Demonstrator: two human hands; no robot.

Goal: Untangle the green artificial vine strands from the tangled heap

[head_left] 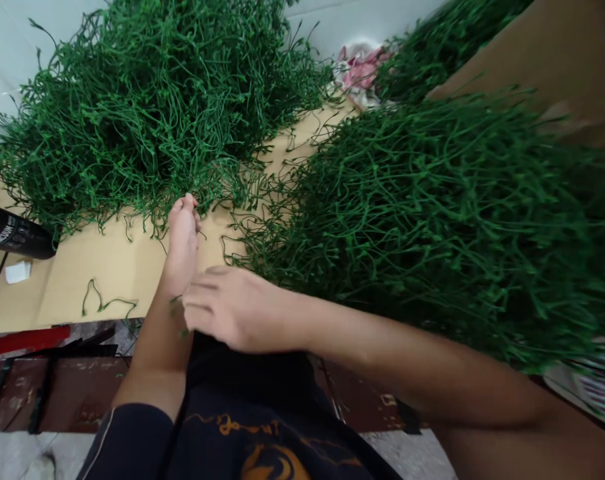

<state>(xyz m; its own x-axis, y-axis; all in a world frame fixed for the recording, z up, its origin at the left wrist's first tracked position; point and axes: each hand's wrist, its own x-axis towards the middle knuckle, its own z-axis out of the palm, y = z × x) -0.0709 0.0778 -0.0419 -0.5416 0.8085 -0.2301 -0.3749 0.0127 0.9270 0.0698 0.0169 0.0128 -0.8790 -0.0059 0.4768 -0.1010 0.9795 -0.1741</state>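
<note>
Two heaps of thin green stems with small bud-like tips lie before me, a left pile [157, 100] and a right pile [422, 213]. At the near edge of the left pile is my left hand [184, 223], its fingers curled; what they hold, if anything, is hidden. My right hand [237, 308] is bent over my left forearm, close to my body. Its fingers are curled down, and bits of a green stem [175, 305] stick out by the fingertips. One loose stem [102, 303] lies on the cardboard [87, 263] to the left.
A black bottle [17, 230] lies at the left edge, beside a small white piece [17, 272]. Pink and white cloth [361, 70] sits at the back near the tiled wall [327, 27]. A brown cardboard sheet [547, 60] rises at the upper right, with more stems behind.
</note>
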